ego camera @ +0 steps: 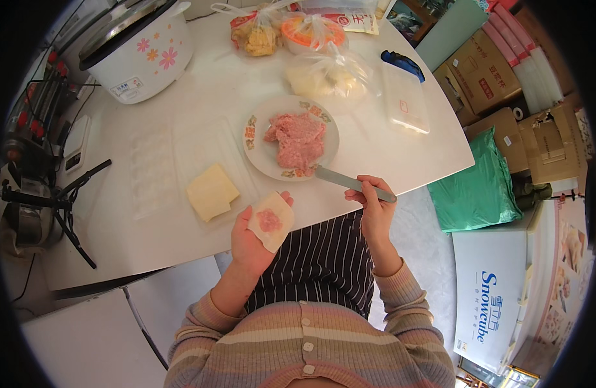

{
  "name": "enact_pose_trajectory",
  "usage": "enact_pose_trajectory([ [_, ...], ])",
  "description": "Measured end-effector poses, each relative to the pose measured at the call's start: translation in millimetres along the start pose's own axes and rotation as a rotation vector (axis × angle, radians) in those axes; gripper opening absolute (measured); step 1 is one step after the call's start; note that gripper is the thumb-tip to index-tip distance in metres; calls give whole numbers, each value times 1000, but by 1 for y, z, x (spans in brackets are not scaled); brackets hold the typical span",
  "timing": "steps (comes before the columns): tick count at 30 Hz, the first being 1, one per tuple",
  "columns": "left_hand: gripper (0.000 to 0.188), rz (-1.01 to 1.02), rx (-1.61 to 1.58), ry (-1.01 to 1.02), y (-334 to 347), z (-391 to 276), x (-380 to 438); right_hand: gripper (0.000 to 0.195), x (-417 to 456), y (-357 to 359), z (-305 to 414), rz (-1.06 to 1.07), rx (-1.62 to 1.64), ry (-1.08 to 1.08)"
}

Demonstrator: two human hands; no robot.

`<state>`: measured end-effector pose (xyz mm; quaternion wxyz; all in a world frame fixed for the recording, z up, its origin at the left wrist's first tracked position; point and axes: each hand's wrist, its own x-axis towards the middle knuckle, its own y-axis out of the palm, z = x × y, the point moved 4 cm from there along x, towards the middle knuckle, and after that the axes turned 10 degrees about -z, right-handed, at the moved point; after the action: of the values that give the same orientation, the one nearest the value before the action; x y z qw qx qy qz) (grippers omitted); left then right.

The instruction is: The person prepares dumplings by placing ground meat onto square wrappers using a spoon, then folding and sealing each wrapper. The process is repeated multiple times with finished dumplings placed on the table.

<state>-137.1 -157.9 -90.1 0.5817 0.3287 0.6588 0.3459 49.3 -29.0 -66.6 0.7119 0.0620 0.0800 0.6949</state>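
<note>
On the palm of my left hand lies a pale square dough wrapper with a dab of pink minced meat in its middle. My right hand grips the near end of a flat grey-green spatula. Its far tip touches the near right rim of a patterned white plate, beside a mound of minced meat. Left of the plate, more square wrappers are stacked on a clear plastic tray.
A rice cooker stands at the back left, near a small scale and a black tripod. Behind the plate sit a bag of pale dough-like food and an orange-rimmed bowl. A white plastic box lies right.
</note>
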Motion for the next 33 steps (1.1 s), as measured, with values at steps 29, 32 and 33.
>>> enact_pose_trajectory([
  [29,55,67,-44,64,23,-14,9,17,4,13,-16,28,424,150],
  [32,56,63,-62,63,30,-17,11,12,-8,19,5,159,472,88],
  [33,57,77,-49,58,31,-16,14,11,-14,23,14,243,390,6],
])
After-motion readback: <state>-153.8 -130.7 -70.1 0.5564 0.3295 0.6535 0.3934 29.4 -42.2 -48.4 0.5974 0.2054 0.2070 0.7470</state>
